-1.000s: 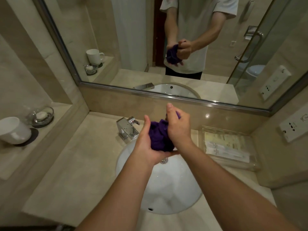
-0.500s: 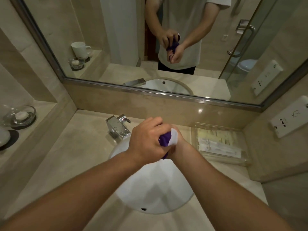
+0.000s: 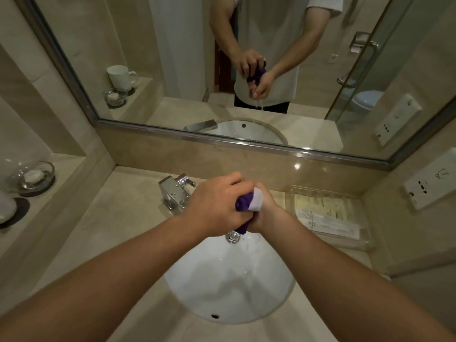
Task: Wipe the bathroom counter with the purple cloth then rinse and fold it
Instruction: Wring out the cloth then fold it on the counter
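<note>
- The purple cloth is bunched into a tight wad between both hands, held above the back of the sink, just in front of the tap.
- The left hand is clenched over the top of the wad. The right hand grasps it from the other side and below. A white tag pokes out between them.
- In the mirror, water trickles from under the hands, so the step in hand looks like wringing after the rinse.
- To wring well, each grip should take one end of the cloth and the hands should twist in opposite directions. Squeezing it as a ball would likely leave the middle wet.
- The hands are best kept low and over the bowl, so the drips fall near the drain plug and not on the bench, which would need wiping again.
- The clear tray of packets sits near the right wrist, so that elbow should stay in to avoid splashing it.
- Once only drops fall, the cloth should be shaken out flat by its corners before folding, since a twisted cloth folds unevenly.
- Whether the tap is running cannot be told.
</note>
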Tool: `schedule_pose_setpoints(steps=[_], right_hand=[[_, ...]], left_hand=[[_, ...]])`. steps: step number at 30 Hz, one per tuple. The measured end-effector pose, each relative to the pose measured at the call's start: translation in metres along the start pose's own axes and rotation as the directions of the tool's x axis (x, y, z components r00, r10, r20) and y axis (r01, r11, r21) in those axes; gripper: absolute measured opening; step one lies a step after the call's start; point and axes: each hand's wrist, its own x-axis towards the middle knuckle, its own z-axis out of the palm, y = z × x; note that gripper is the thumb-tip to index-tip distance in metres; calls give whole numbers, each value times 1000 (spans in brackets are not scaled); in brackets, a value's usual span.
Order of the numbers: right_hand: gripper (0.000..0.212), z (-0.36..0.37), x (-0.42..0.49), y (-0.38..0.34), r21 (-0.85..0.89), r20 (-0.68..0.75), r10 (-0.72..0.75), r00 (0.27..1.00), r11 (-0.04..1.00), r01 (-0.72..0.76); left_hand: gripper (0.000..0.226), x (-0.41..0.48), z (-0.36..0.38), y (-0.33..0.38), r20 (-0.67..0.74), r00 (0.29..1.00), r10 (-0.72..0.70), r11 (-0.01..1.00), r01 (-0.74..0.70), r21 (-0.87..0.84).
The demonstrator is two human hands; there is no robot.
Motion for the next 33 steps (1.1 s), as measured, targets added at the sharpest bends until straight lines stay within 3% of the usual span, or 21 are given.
schedule_pose_setpoints(steps=[2, 3, 6, 8, 10, 11, 13, 15, 18, 20, 22, 25, 28, 31, 33], right_hand=[[34, -4, 5, 4, 46, -14, -40, 999, 998, 41], [33, -8, 11, 4, 73, -50, -84, 995, 993, 87], [36, -12, 6, 2, 66, -62, -182, 981, 980, 186], [32, -11, -5, -2, -13, -16, -204, 979, 979, 204], [26, -13, -11, -3, -204, -22, -244, 969, 950, 235], [22, -15, -14, -4, -307, -19, -294, 956, 911, 275], [14, -19, -21, -5, -487, 37, -434, 900, 779, 395], [26, -22, -33, -6, -631, 187, -517, 835, 589, 505], [46, -19, -45, -8, -776, 388, -511, 767, 268, 571], [34, -14, -51, -13, -805, 400, -545, 737, 176, 567], [19, -12, -57, -24, -865, 363, -624, 692, 52, 499], [13, -11, -78, -46, -911, 370, -668, 646, -126, 392], [16, -8, -109, -72, -906, 409, -668, 622, -218, 362], [18, -6, -136, -95, -897, 423, -649, 633, -201, 393], [16, -3, -152, -110, -880, 450, -682, 577, -232, 413]], left_hand=[[23, -5, 3, 2, -20, 958, -286, 944, 278, -178], [21, -8, 4, 5, -18, 902, -431, 857, 403, -321], [14, -18, 9, 10, 86, 681, -727, 469, 584, -662], [10, -19, 9, 11, 148, 558, -817, 288, 616, -734], [13, -16, 4, 8, 183, 472, -863, 181, 626, -758], [19, -13, 0, 6, 209, 439, -874, 126, 620, -774], [33, -8, -10, 3, 276, 451, -849, 46, 583, -811], [45, -2, -18, 2, 313, 533, -786, 52, 562, -826], [54, 13, -26, 10, 328, 670, -666, 169, 564, -808], [58, 23, -37, 16, 331, 714, -617, 280, 593, -755], [47, 32, -53, 16, 302, 728, -616, 399, 618, -677], [42, 42, -81, 6, 294, 735, -611, 487, 642, -592], [41, 55, -108, -4, 273, 721, -637, 493, 653, -574], [44, 65, -126, -3, 209, 732, -648, 523, 627, -577], [45, 69, -130, -2, 197, 722, -663, 514, 631, -581]])
